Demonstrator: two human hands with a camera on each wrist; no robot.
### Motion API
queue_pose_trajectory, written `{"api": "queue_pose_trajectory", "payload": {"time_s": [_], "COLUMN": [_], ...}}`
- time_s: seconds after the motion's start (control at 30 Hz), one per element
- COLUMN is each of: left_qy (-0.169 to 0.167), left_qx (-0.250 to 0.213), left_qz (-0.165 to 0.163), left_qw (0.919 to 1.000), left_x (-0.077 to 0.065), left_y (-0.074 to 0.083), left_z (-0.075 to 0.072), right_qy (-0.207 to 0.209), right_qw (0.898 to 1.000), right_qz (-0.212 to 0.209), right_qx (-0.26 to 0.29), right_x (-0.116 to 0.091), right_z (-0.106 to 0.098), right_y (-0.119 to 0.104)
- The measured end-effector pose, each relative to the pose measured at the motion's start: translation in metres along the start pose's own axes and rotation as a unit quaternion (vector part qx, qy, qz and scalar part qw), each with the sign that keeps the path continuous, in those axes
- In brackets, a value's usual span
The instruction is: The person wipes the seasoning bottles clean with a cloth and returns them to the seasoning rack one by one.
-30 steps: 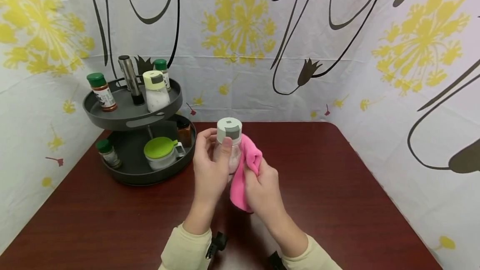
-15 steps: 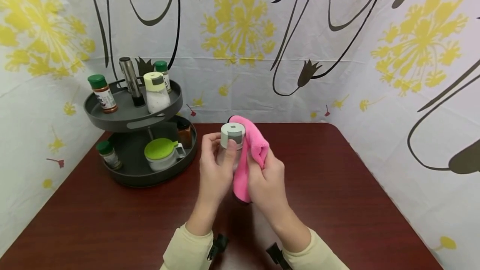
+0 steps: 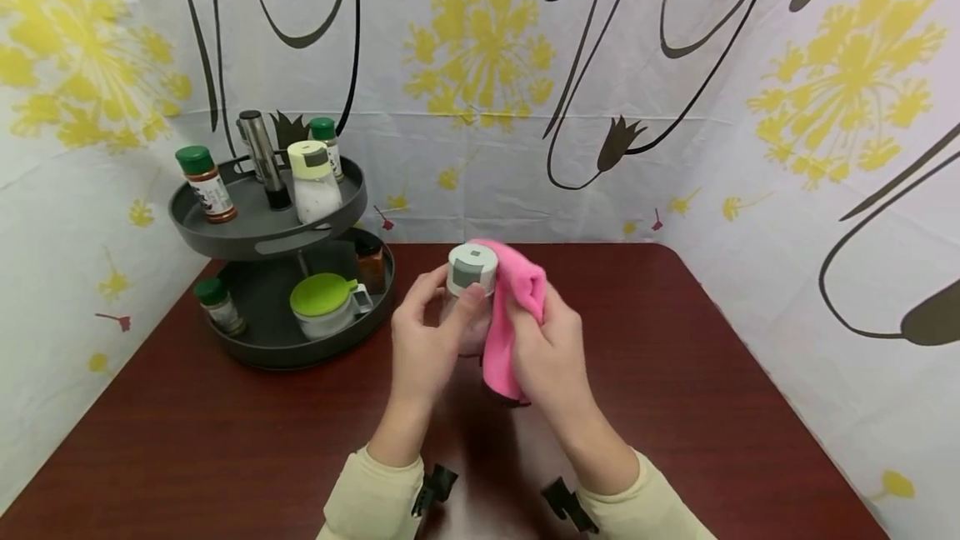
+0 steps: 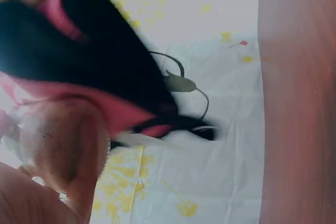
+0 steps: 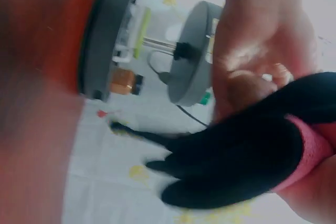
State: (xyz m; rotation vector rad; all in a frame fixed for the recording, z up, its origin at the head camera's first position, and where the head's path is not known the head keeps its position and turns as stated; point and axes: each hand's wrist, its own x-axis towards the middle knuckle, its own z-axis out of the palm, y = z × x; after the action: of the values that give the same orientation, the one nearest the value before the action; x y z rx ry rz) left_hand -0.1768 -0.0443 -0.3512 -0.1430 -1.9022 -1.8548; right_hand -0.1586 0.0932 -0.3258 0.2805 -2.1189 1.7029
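Observation:
Over the middle of the table, my left hand (image 3: 423,348) grips a clear shaker jar (image 3: 474,330) with a pale grey-green lid, its thumb across the front. The jar is upright and raised. My right hand (image 3: 553,352) holds a bunched pink cloth (image 3: 502,352) against the jar's right side, and part of the cloth reaches behind the lid. Dark backing of the cloth (image 4: 105,51) shows in the left wrist view, beside the jar's rounded base (image 4: 60,145). In the right wrist view that backing (image 5: 231,161) is blurred and covers part of the jar.
A dark two-tier rack (image 3: 270,352) stands at the table's back left. Its upper tier carries several shakers and a metal grinder (image 3: 264,158); below are a green-lidded pot (image 3: 322,307) and small spice jars. Printed curtains hang behind the brown table (image 3: 675,407).
Both hands have shifted slightly right with the jar and cloth. The cloth has risen along the jar from its side to behind the lid, and the right hand has moved up and right.

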Motion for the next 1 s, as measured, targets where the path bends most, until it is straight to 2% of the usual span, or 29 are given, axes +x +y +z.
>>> {"api": "queue_pose_trajectory", "payload": {"time_s": [0.1, 0.2, 0.33, 0.4, 0.57, 0.63, 0.7, 0.8, 0.9, 1.0], "left_qy": [-0.014, -0.007, 0.007, 0.013, 0.008, -0.001, -0.008, -0.015, -0.020, -0.018], "left_qx": [-0.003, -0.002, -0.003, -0.005, -0.022, -0.025, -0.021, -0.016, -0.015, -0.016], "left_qz": [-0.005, 0.007, 0.036, 0.041, 0.028, 0.020, 0.016, 0.018, 0.022, 0.030], "left_qw": [0.9999, 1.0000, 0.9993, 0.9991, 0.9993, 0.9995, 0.9996, 0.9996, 0.9994, 0.9993], "left_x": [-0.002, -0.003, -0.001, -0.001, -0.002, -0.002, -0.003, -0.004, -0.004, -0.004], "left_y": [0.000, 0.002, 0.003, 0.003, 0.002, 0.002, 0.000, -0.003, -0.005, -0.004], "left_z": [0.001, 0.002, 0.000, -0.001, 0.001, 0.003, 0.006, 0.008, 0.009, 0.008], "right_qy": [0.018, 0.003, -0.032, -0.052, -0.085, -0.078, -0.055, -0.011, 0.018, 0.026], "right_qw": [0.998, 0.998, 0.999, 0.997, 0.984, 0.984, 0.989, 0.997, 1.000, 0.999], "right_qz": [-0.060, -0.062, -0.002, 0.045, 0.156, 0.163, 0.139, 0.072, 0.008, -0.018], "right_qx": [0.006, -0.009, -0.043, -0.046, -0.003, 0.007, 0.007, 0.010, 0.017, 0.013], "right_x": [-0.001, -0.005, -0.010, -0.010, -0.002, 0.003, 0.007, 0.010, 0.008, 0.002], "right_z": [0.001, 0.004, 0.005, 0.004, 0.001, -0.001, -0.002, -0.002, -0.001, 0.003], "right_y": [-0.003, 0.003, 0.014, 0.018, 0.021, 0.018, 0.013, 0.002, -0.003, 0.002]}}
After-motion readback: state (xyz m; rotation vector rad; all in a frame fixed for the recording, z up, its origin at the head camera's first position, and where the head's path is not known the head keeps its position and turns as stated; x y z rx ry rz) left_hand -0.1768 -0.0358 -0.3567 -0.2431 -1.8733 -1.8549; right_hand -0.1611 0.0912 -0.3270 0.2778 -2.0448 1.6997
